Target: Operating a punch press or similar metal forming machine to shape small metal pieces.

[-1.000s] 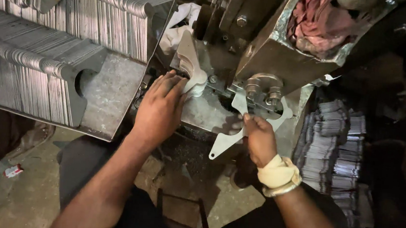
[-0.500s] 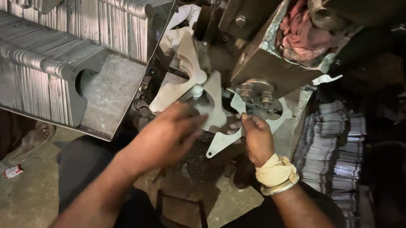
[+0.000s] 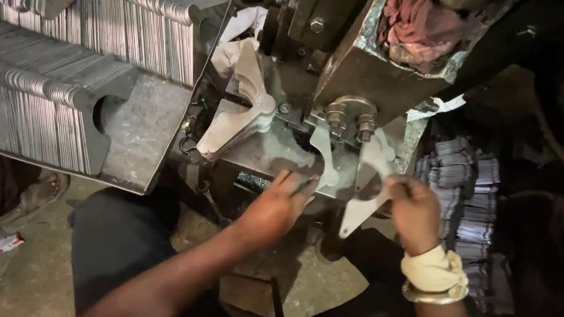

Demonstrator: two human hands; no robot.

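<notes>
My left hand (image 3: 279, 204) rests with fingers spread on the grey bed of a press machine (image 3: 345, 62), fingertips touching a curved flat metal blank (image 3: 326, 157) that lies under the die. My right hand (image 3: 413, 209), with a cloth wrap and bangle at the wrist, pinches a second curved metal blank (image 3: 361, 213) that hangs down off the bed's front edge. A small pile of similar blanks (image 3: 242, 111) leans at the left of the bed.
A metal tray (image 3: 141, 132) at the left holds long rows of stacked blanks (image 3: 37, 83). More stacked pieces (image 3: 463, 188) stand at the right. Pink rags (image 3: 417, 17) lie on top of the machine. Concrete floor is below, with a small red and white scrap (image 3: 9, 242).
My left hand has moved from the pile of blanks at the left to the middle of the bed. My right hand has shifted slightly right with its blank.
</notes>
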